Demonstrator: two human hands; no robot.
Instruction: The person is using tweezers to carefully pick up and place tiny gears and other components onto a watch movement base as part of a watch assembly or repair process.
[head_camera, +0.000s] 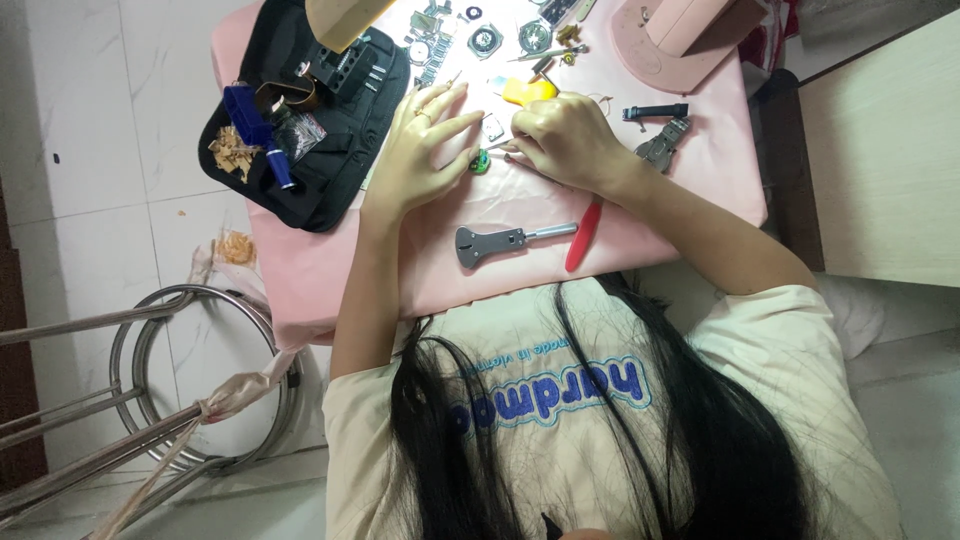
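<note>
My left hand (425, 150) lies flat on the pink table cover (330, 270) with its fingers apart, thumb side next to a small green part (481, 161). My right hand (565, 140) is closed around a thin metal tool (503, 147) whose tip points at that green part. A small silver piece (492, 127) sits between the two hands. Just beyond the fingers lies a yellow-handled tool (528, 91). What my left palm covers is hidden.
A grey case wrench (490, 243) with a red handle (583, 235) lies near my body. Pliers (662, 146) and a black tool (655, 111) lie right. A black tool pouch (320, 150) is left, watch cases (485, 40) far. A metal stool (190, 380) stands below left.
</note>
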